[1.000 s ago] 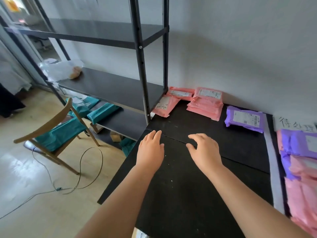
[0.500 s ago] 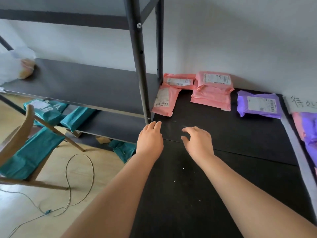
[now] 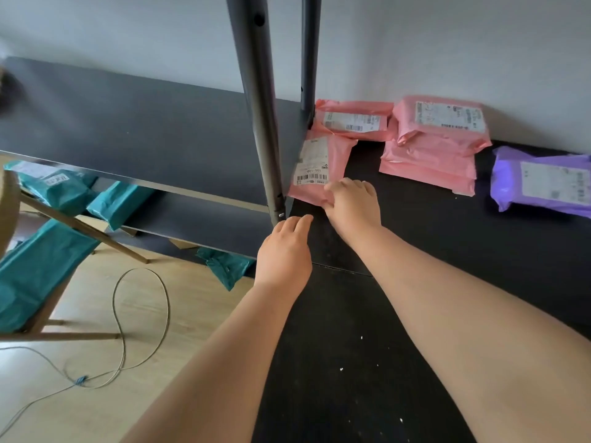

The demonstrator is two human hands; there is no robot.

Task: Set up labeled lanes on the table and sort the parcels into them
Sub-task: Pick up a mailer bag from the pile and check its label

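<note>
The right hand [image 3: 351, 206] is gripping the near corner of a pink parcel [image 3: 319, 167], thumb on top and fingers curling at its edge. This parcel is leaning on the table [image 3: 351, 362] just right of the post [image 3: 262, 123], label facing up. The left hand [image 3: 284, 247] is holding nothing, fingers straight and together, fingertips just in front of the post's foot; whether it is touching the table cannot be confirmed. A second pink parcel [image 3: 351, 121] is lying behind and right of the post, against the wall. A pink stack [image 3: 435, 155] is sitting further right of the post, and a purple parcel [image 3: 543, 183] further right again. Teal parcels [image 3: 118, 203] are lying left of the post on a lower shelf, near a chair [image 3: 64, 225]. A cord [image 3: 121, 314] is trailing on the floor, left of the post.
</note>
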